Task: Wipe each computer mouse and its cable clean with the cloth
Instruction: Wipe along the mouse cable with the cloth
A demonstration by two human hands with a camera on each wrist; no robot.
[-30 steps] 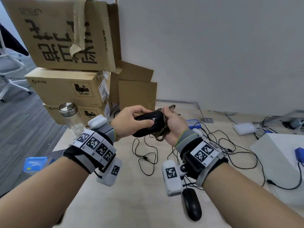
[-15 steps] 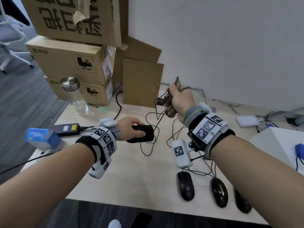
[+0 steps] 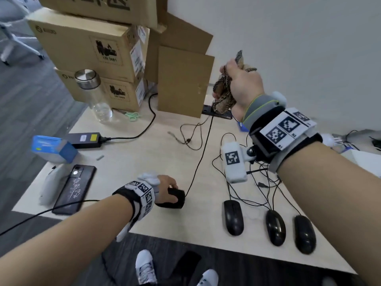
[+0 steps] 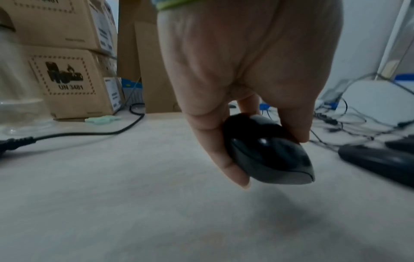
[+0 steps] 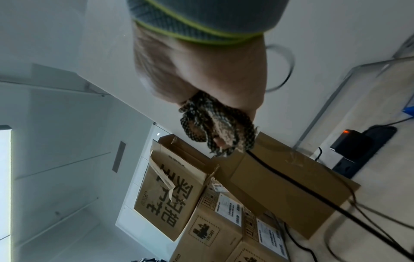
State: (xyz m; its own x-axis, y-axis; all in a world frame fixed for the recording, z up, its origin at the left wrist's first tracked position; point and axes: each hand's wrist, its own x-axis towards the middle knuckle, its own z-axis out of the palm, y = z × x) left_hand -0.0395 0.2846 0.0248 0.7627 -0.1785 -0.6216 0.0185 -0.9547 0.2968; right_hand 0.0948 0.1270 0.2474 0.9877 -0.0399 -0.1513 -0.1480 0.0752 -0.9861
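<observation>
My left hand (image 3: 168, 191) grips a black mouse (image 3: 175, 198) low over the near part of the table; the left wrist view shows thumb and fingers curled round that mouse (image 4: 268, 150), just above the tabletop. Its black cable (image 3: 201, 157) runs taut up to my right hand (image 3: 237, 83), raised high near the wall. That hand clenches a brown patterned cloth (image 3: 221, 93) with the cable inside it; in the right wrist view the cloth (image 5: 215, 127) is bunched in the fist and the cable (image 5: 313, 195) leaves it downward. Three more black mice (image 3: 232, 216) lie in a row at the front right.
Stacked cardboard boxes (image 3: 92, 48) stand at the back left, with a glass bottle (image 3: 93, 93) and green scissors (image 3: 132, 116) before them. A power brick (image 3: 85, 139), a blue box (image 3: 54, 148) and a phone (image 3: 75, 189) lie left. Tangled cables (image 3: 247, 178) spread right.
My left hand has brought the mouse down and toward the table's near edge. My right hand has lifted up and away with the cloth, sliding along the cable, which now stretches taut.
</observation>
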